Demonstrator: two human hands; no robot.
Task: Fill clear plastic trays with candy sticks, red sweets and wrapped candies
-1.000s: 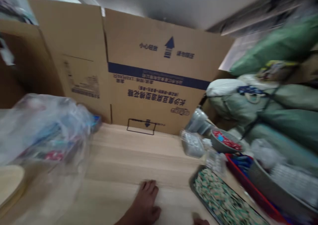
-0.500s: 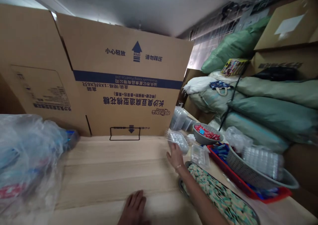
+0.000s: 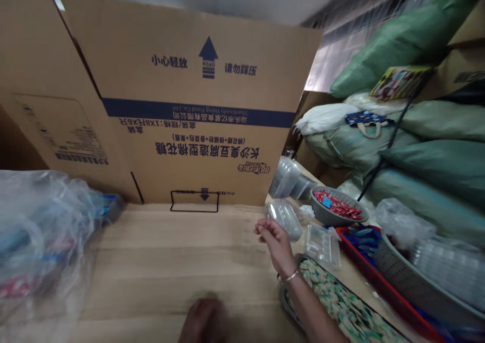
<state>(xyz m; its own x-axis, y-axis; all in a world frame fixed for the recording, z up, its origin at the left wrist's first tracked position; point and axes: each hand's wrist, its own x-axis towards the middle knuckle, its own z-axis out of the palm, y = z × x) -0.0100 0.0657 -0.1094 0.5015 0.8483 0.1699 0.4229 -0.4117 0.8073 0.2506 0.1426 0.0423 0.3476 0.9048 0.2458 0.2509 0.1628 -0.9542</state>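
My right hand (image 3: 276,242) is closed in a pinch, just left of the clear plastic trays (image 3: 286,221). From its fingertips a thin, clear plastic piece (image 3: 244,237) seems to extend leftward, so faint and blurred that its exact shape cannot be made out. Low in the middle, my left hand (image 3: 200,320) rests over the wooden table (image 3: 151,262), its fingers smeared by motion. Under my right forearm lies a long dark tray (image 3: 287,297) of small pale-and-green pieces (image 3: 337,295). Another clear compartment tray (image 3: 323,244) is to the right of my right hand.
A large cardboard box (image 3: 189,146) stands along the back. Clear plastic bags (image 3: 45,232) crowd the left. On the right are a bowl of red packets (image 3: 337,204), a red basket (image 3: 394,300), a grey basket (image 3: 409,275) and stacked sacks (image 3: 428,196).
My right hand has come off the clear trays and turned, its fingers now pinched. My left hand's fingers have moved from stretched out to blurred. The view has shifted left and closer.
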